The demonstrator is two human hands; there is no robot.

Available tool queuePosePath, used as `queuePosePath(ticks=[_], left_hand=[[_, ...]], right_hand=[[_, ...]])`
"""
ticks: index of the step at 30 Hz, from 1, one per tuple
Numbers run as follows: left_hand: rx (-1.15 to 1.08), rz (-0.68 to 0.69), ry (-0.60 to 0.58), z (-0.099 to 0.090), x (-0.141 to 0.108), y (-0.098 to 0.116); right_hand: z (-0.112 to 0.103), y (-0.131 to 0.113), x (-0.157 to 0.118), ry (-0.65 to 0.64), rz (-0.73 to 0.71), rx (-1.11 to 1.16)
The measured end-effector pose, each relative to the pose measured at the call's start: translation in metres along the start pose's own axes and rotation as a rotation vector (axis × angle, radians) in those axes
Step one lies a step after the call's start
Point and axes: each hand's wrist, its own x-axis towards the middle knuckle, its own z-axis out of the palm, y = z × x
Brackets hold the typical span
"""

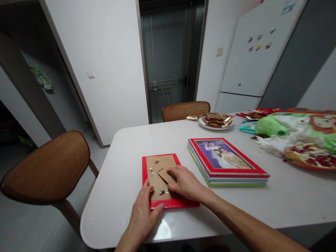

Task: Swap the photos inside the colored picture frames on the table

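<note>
A red picture frame (174, 204) lies face down near the table's front edge, its brown backing board (155, 181) uppermost. Small metal clips (151, 171) sit on that board. My left hand (142, 207) holds the frame's lower left corner, with the fingers along the left side and the thumb at the bottom edge. Over the right part of the backing, my right hand (187, 182) is closed, thumb and fingers pinching what looks like the brown stand flap (165, 177). A dark slit shows beside the flap. The frame's right edge is partly hidden by this hand.
Right of the frame is a stack of picture frames (233, 177), a wedding photo on top. Behind stands a plate of wrapped snacks (216, 128). Green bags (296, 125) and a tray of red-and-white food (318, 157) lie far right. Wooden chairs (49, 166) flank the white table (110, 200).
</note>
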Motion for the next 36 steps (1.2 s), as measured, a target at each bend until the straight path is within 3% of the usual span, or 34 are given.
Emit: queuePosePath(ticks=[6,8,11,14,18,21,24,28,30,33,36], left_hand=[[-0.692,-0.193,0.233,-0.007,0.028,0.003],[-0.857,-0.287,0.251,-0.01,0.034,0.005],[-0.979,-0.344,0.226,-0.019,0.034,0.005],[-0.994,-0.371,0.251,-0.034,0.027,0.0],[-0.919,-0.478,0.324,-0.066,0.015,-0.022],[-0.775,-0.556,0.246,-0.087,0.007,-0.043],[-0.596,-0.575,0.194,-0.1,0.003,-0.061],[-0.419,-0.59,0.204,-0.109,0.001,-0.077],[-0.308,-0.589,0.22,-0.112,0.002,-0.081],[-0.118,-0.549,0.301,-0.111,0.006,-0.078],[0.204,-0.325,0.414,-0.09,0.012,-0.054]], right_hand=[[-0.035,-0.027,-0.004,0.055,-0.034,-0.015],[-0.042,-0.037,-0.008,0.075,-0.042,-0.011],[-0.047,-0.042,-0.01,0.091,-0.081,0.085],[-0.043,-0.031,-0.008,0.089,-0.065,0.156],[-0.022,0.001,-0.005,0.106,0.127,-0.023],[-0.003,0.022,-0.005,0.029,0.255,-0.125],[0.007,0.034,-0.003,-0.002,0.295,-0.129],[0.005,0.04,0.002,0.037,0.323,-0.037],[0.0,0.04,0.003,0.057,0.38,0.122],[-0.011,0.034,-0.001,0.009,0.48,0.616],[-0.022,0.022,-0.006,-0.013,0.506,1.105]])
